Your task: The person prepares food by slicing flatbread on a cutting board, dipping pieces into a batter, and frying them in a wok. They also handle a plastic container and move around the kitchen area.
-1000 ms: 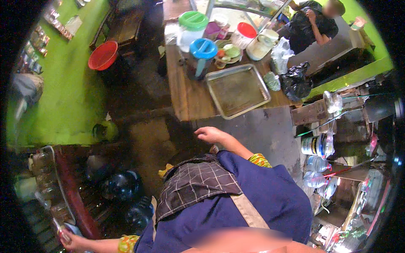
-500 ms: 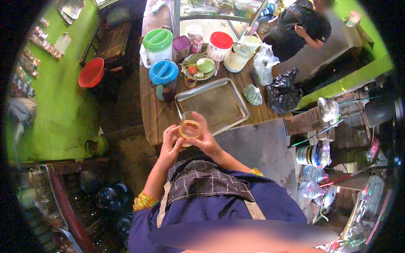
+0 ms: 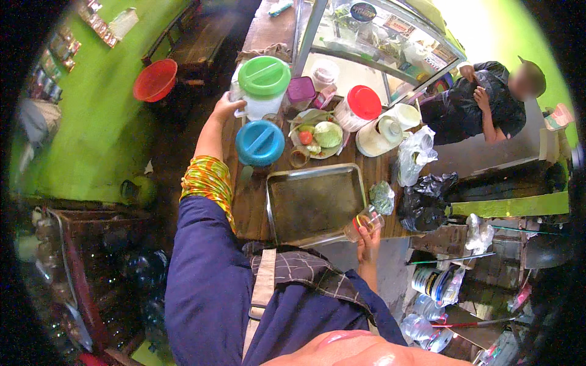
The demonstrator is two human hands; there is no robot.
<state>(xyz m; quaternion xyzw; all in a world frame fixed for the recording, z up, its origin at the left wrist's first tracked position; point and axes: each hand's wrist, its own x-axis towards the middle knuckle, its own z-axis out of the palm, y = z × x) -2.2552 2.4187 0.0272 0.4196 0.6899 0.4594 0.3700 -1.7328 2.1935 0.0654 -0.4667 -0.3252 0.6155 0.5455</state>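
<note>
My left hand is closed round the handle of a white pitcher with a green lid, which stands at the table's left side. Lower right, my right hand holds a clear drinking glass with a yellowish band round it, tilted beside the corner of a metal tray. A second pitcher with a blue lid is just in front of the green-lidded one. A plate of vegetables and a small glass are to its right.
A red-lidded container, a cream jug and a purple-lidded tub line the table's back. Bags, including a black plastic bag, lie at the right. A glass display case rises behind; another person is beyond it.
My left hand has left the glass and reached up to the green-lidded pitcher's handle. My right hand has carried the glass rightward past the tray. The view has shifted.
</note>
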